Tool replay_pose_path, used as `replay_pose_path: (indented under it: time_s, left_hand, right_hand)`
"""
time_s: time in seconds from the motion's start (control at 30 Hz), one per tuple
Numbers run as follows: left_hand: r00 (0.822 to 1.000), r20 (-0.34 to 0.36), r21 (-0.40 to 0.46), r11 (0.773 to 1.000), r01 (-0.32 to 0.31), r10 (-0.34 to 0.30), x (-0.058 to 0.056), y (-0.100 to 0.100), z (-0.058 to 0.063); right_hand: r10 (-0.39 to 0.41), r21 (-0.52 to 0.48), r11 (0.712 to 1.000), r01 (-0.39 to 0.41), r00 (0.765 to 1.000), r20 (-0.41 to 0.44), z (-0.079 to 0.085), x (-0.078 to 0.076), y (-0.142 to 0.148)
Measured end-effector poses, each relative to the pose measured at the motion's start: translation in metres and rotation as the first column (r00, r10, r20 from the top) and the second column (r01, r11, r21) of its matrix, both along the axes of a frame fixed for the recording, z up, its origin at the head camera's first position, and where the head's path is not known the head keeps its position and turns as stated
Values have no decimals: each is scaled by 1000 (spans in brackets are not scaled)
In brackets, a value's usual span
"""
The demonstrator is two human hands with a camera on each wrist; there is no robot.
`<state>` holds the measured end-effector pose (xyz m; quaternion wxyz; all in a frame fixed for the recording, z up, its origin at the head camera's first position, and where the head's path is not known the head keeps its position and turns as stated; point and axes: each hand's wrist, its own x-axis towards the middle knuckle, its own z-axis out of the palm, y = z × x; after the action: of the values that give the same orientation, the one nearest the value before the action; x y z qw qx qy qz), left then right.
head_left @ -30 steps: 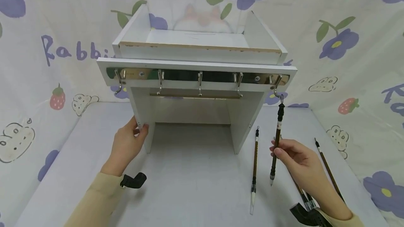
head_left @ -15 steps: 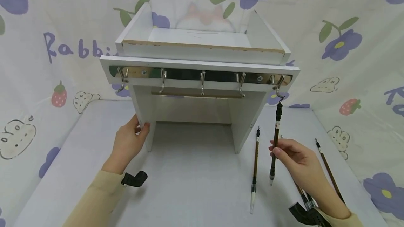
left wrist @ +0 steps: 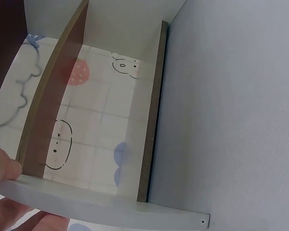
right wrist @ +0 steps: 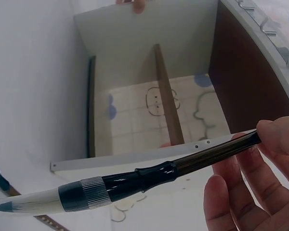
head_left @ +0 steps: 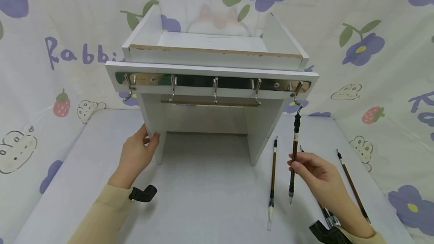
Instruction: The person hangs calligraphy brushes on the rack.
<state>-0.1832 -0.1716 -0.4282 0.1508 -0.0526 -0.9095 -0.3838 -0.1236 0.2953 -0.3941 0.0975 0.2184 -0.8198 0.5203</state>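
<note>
My right hand (head_left: 318,178) pinches a calligraphy brush (head_left: 295,138) by its dark handle, thumb against fingers. The brush hangs nearly upright, pale bristle tip down. Its cord loop (head_left: 299,110) meets the tip of the rightmost metal hook (head_left: 297,94); whether it is over the hook I cannot tell. In the right wrist view, the brush's bristles (right wrist: 33,202) and black ferrule lie close to the camera. On the other side, my left hand (head_left: 137,155) grips the front edge of the left side panel (head_left: 154,123) of a white shelf, thumb inside; the left wrist view shows the thumb (left wrist: 5,163) there.
The hook rail (head_left: 196,81) runs along the shelf's front board, with several hooks. Another brush (head_left: 272,180) lies on the white table (head_left: 210,199) right of the shelf. More brushes, among them a thin dark one (head_left: 352,183), lie beyond my right hand, partly hidden by it.
The held brush has shifted slightly left and down, and its loop now slants toward the hook tip. My left hand keeps its hold on the panel.
</note>
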Motion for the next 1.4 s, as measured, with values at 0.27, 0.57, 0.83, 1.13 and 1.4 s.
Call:
replay_pose_path:
  time_s: [0.27, 0.57, 0.83, 1.13, 1.4]
  left_hand:
    - [1000, 27, 9, 1000, -5, 5, 2, 0, 2]
    - [1000, 20, 7, 1000, 1, -2, 1, 3, 1]
    - [1000, 17, 5, 1000, 2, -2, 0, 2, 1]
    - [1000, 11, 1, 1000, 2, -2, 0, 1, 0]
    - [1000, 6, -2, 1000, -4, 4, -1, 1, -1]
  right_hand:
    - [-17, -15, 1000, 17, 1000, -15, 3, 0, -2]
    - [-1, -60, 998, 0, 1000, -14, 8, 2, -2]
    - [-10, -48, 999, 9, 1000, -20, 10, -1, -3]
    - [10, -93, 996, -11, 1000, -13, 5, 0, -4]
    - [-8, -72, 997, 7, 1000, -14, 3, -1, -4]
